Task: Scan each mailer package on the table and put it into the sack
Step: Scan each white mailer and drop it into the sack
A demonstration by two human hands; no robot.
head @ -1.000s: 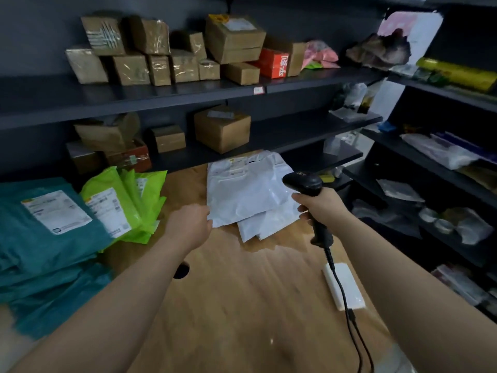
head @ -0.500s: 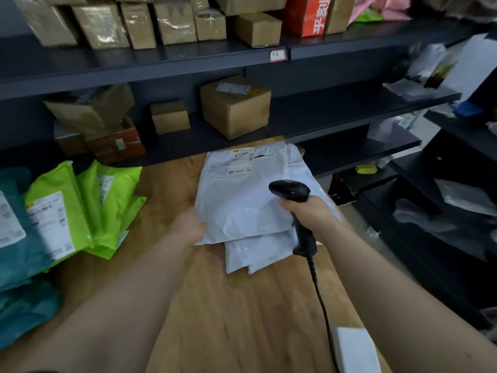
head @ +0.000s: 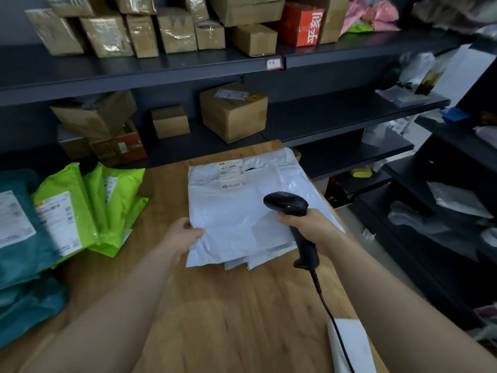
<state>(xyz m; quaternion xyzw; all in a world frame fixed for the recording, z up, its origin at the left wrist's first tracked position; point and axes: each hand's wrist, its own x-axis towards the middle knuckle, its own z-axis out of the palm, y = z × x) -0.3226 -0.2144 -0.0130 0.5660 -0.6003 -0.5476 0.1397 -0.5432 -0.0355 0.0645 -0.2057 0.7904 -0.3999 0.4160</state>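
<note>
1. Dark shelving (head: 161,68) loaded with cardboard boxes fills the upper frame; a wooden bench (head: 228,319) takes the lower half.
2. White mailer (head: 236,211): top of a stack of white mailers at frame centre, with its label (head: 231,173) face up at the far edge. At least 2 more edges show beneath it; the full count is unclear.
3. Left hand (head: 183,235) pinches the mailer's near left corner, thumb on top. Right hand (head: 309,227) is clenched round the grip of the scanner (head: 287,204), whose head is poised over the mailer's right half.
4. Handling (judged): thin poly film, so light, floppy and slick against the sheet below. A corner pinch will let it droop. An edge hold should keep the label uncovered and flat for the scan.
5. Edges: the stack's right side seems to reach or overhang the bench's right edge. A sideways drag could spill the lower mailers.
6. Room: bare wood lies at lower centre and left of the stack, bounded by green mailers (head: 115,200) and teal mailers (head: 24,259) at the left.
7. Cable (head: 322,300) trails toward the lower right and may snag. The sack is not in view.
</note>
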